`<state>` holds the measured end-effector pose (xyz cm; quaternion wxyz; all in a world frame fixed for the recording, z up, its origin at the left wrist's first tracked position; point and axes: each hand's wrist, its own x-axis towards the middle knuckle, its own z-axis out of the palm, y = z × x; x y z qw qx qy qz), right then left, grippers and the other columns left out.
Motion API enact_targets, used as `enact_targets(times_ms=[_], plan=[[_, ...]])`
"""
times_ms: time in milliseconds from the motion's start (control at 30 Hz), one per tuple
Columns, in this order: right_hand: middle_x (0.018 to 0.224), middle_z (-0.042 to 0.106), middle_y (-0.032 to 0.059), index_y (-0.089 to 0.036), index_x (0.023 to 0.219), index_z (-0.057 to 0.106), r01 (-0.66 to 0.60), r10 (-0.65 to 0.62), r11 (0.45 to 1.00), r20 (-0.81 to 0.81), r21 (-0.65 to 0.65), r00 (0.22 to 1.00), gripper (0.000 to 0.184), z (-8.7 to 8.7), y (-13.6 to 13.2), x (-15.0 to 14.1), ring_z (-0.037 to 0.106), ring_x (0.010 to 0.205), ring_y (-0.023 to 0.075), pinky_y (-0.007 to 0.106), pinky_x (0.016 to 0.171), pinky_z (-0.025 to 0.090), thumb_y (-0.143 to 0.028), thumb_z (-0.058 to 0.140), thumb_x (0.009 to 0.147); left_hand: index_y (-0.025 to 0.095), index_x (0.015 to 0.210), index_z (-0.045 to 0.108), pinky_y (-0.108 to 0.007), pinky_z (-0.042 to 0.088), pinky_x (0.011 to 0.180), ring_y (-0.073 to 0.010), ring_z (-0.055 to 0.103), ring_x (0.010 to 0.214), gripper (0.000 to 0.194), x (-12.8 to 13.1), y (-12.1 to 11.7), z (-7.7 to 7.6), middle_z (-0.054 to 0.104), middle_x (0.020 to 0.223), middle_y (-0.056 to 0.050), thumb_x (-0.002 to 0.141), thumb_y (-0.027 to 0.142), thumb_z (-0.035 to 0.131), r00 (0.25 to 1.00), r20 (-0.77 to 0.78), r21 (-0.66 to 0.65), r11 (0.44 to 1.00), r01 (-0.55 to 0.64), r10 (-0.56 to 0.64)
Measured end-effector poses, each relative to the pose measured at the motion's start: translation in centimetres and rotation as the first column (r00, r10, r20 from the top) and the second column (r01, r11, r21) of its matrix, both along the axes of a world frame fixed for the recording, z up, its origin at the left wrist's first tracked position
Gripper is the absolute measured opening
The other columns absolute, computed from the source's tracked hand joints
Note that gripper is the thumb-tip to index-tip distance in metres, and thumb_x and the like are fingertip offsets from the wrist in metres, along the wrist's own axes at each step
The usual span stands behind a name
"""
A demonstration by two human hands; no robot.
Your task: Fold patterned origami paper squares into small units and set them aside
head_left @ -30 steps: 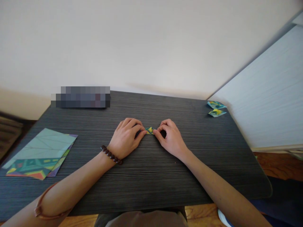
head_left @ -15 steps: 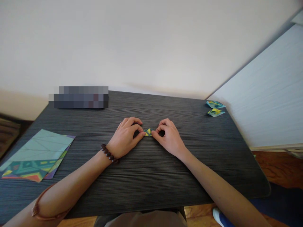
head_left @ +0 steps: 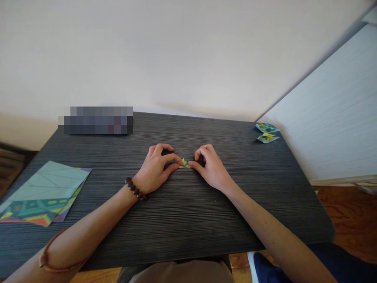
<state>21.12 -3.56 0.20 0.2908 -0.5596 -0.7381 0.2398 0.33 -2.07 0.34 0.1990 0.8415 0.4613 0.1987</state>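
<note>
A small piece of folded paper (head_left: 185,162), patterned in yellow and green, lies at the middle of the dark table between my hands. My left hand (head_left: 157,165) pinches its left end between thumb and forefinger, the other fingers curled above the tabletop. At the right end, the thumb and forefinger of my right hand (head_left: 210,167) close on the paper too. The fingertips cover both ends of it, so its full shape is hidden. A dark beaded bracelet (head_left: 134,189) circles my left wrist.
Flat patterned paper sheets (head_left: 44,184) lie at the left of the dark table (head_left: 165,228). Two folded paper pieces (head_left: 267,137) sit at the back right corner. A blurred-out object (head_left: 96,122) stands at the back left. Walls border the back and right; a person's shoe (head_left: 253,265) shows below.
My left forefinger has shifted right over the paper, and the right fingers have changed their grip slightly. The shoe below the table has moved left. The view has shifted a little.
</note>
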Motion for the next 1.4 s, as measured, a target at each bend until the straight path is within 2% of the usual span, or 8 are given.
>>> enact_targets(times_ms=[133, 300, 500, 667, 933, 1000, 1167, 1400], plan=[[0.090, 0.047, 0.0016, -0.021, 0.080, 0.050, -0.021, 0.021, 1.000, 0.001, 0.006, 1.000, 0.012, 0.0, -0.1, 0.2, 0.048, 0.078, 0.0136, 0.029, 0.073, 0.042, -0.028, 0.060, 0.081, 0.031, 0.095, 0.069, -0.048, 0.032, 0.102, -0.0255, 0.035, 0.114, 0.019, 0.0, 0.1, -0.2, 0.040, 0.115, -0.004, 0.085, 0.033, 0.052, 1.000, -0.018, -0.016, 1.000, -0.015, 0.015], [0.092, 0.046, 0.0034, -0.020, 0.083, 0.051, 0.028, -0.031, 0.998, 0.073, 0.047, 0.997, 0.023, -0.1, -0.5, -0.5, 0.049, 0.084, 0.0167, 0.032, 0.077, 0.042, -0.039, 0.062, 0.078, 0.029, 0.093, 0.069, -0.047, 0.032, 0.104, -0.0260, 0.033, 0.116, 0.019, 0.2, 0.0, 0.1, 0.040, 0.117, -0.005, 0.085, 0.033, 0.052, 0.999, -0.024, -0.034, 0.999, -0.029, 0.028], [0.092, 0.047, 0.0014, -0.021, 0.081, 0.052, -0.054, 0.052, 0.994, -0.022, -0.098, 0.998, 0.017, 0.5, 0.3, 0.2, 0.048, 0.082, 0.0142, 0.029, 0.076, 0.041, -0.027, 0.067, 0.074, 0.030, 0.095, 0.069, -0.047, 0.032, 0.103, -0.0257, 0.034, 0.115, 0.020, 0.1, 0.0, 0.1, 0.041, 0.117, -0.004, 0.086, 0.034, 0.052, 0.999, -0.028, -0.032, 0.999, -0.017, 0.017], [0.085, 0.048, -0.0011, -0.021, 0.077, 0.054, -0.133, 0.127, 0.979, -0.049, -0.157, 0.991, 0.013, 1.2, 0.9, 1.2, 0.046, 0.074, 0.0118, 0.027, 0.070, 0.040, -0.018, 0.066, 0.073, 0.030, 0.093, 0.069, -0.050, 0.033, 0.102, -0.0265, 0.035, 0.114, 0.018, 0.0, 0.1, -0.1, 0.043, 0.116, -0.004, 0.085, 0.034, 0.053, 1.000, -0.009, -0.004, 1.000, 0.006, -0.006], [0.088, 0.054, -0.0001, -0.021, 0.086, 0.057, -0.126, 0.122, 0.988, -0.054, -0.084, 0.991, 0.014, 0.7, 0.5, 1.3, 0.048, 0.074, 0.0124, 0.027, 0.070, 0.041, -0.022, 0.066, 0.074, 0.022, 0.103, 0.061, -0.044, 0.038, 0.097, -0.0242, 0.043, 0.108, 0.024, 0.0, -0.2, -0.1, 0.052, 0.108, -0.007, 0.082, 0.035, 0.058, 0.996, 0.070, 0.044, 0.998, -0.050, 0.047], [0.088, 0.057, 0.0003, -0.022, 0.089, 0.060, -0.155, 0.154, 0.986, -0.032, -0.052, 0.988, 0.013, 0.6, 0.4, 1.2, 0.049, 0.076, 0.0132, 0.028, 0.072, 0.041, -0.022, 0.064, 0.077, 0.022, 0.101, 0.062, -0.043, 0.037, 0.098, -0.0220, 0.046, 0.105, 0.019, -0.1, -0.2, -0.2, 0.053, 0.107, -0.006, 0.084, 0.031, 0.056, 0.997, 0.082, 0.080, 0.997, -0.019, 0.012], [0.095, 0.058, 0.0029, -0.027, 0.104, 0.065, -0.257, 0.253, 0.965, 0.067, 0.056, 0.965, 0.022, 0.4, 0.2, 1.2, 0.053, 0.089, 0.0155, 0.033, 0.083, 0.043, -0.021, 0.051, 0.087, 0.027, 0.103, 0.065, -0.043, 0.029, 0.103, -0.0188, 0.049, 0.100, 0.021, -0.5, 0.0, 0.0, 0.060, 0.102, -0.002, 0.089, 0.027, 0.049, 0.984, -0.004, 0.169, 0.970, 0.174, -0.176], [0.104, 0.055, 0.0054, -0.026, 0.113, 0.062, -0.293, 0.273, 0.949, 0.165, 0.117, 0.948, 0.028, 0.1, 0.2, 0.9, 0.054, 0.094, 0.0174, 0.034, 0.085, 0.046, -0.034, 0.051, 0.088, 0.026, 0.111, 0.063, -0.040, 0.039, 0.095, -0.0210, 0.050, 0.102, 0.027, -0.9, 0.6, 0.1, 0.062, 0.104, -0.004, 0.090, 0.033, 0.048, 0.973, -0.089, 0.226, 0.947, 0.228, -0.213]])
